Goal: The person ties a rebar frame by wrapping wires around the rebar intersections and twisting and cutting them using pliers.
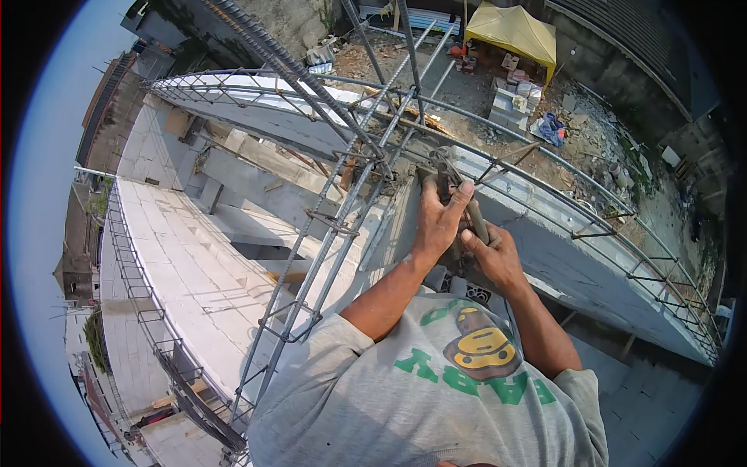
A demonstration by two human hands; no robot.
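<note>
My left hand point(442, 218) is closed around the near part of a worn, grey-brown metal tool point(478, 223) that looks like pincers, with two handles meeting at a head. On its right, my right hand point(496, 254) closes around the lower end of the other handle, thumb up. The tool's head point(443, 158) sits by the corner where steel bars meet the block wall top. Fingers and shadow hide part of the tool, so its exact kind is uncertain.
Upright rebar point(292, 74) rises ahead on the left, beside a tied bar cage point(334, 222). Another bar truss point(576, 187) runs along the right wall point(560, 233). White block walls point(179, 272) drop away left. Far below stand a yellow canopy point(513, 31) and rubble.
</note>
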